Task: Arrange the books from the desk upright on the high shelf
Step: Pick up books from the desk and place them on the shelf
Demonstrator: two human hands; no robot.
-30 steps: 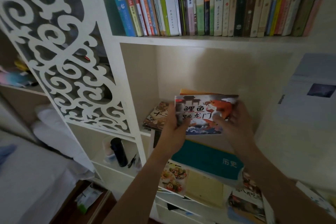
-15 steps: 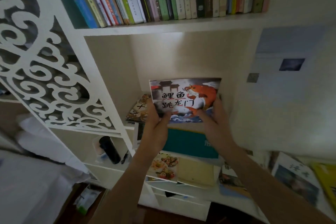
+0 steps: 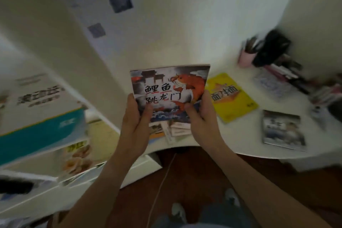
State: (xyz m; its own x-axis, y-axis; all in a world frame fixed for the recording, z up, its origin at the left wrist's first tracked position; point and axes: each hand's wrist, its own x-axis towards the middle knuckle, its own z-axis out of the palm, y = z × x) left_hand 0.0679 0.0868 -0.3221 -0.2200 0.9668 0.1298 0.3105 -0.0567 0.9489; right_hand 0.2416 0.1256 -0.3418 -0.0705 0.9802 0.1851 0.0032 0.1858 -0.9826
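A thin picture book (image 3: 169, 90) with an orange carp and black lettering on its cover is held upright in front of me, above the desk's near edge. My left hand (image 3: 136, 124) grips its lower left edge, thumb on the cover. My right hand (image 3: 200, 119) grips its lower right edge the same way. On the white desk (image 3: 231, 142) lie a yellow book (image 3: 230, 98), a dark photo-cover book (image 3: 282, 129) and a few smaller books (image 3: 174, 129) under the held one. The high shelf is out of view.
At left, low white shelves (image 3: 46, 190) hold flat piles with a teal book (image 3: 40, 133) and a white book (image 3: 37, 98). A pink pen cup (image 3: 247, 57) and dark clutter (image 3: 272, 48) stand at the desk's back right. Brown floor (image 3: 185, 181) and my feet lie below.
My view has swung down and to the right, from the bookshelf to the desk. Both hands have kept their hold on the carp book and brought it away from the shelf opening.
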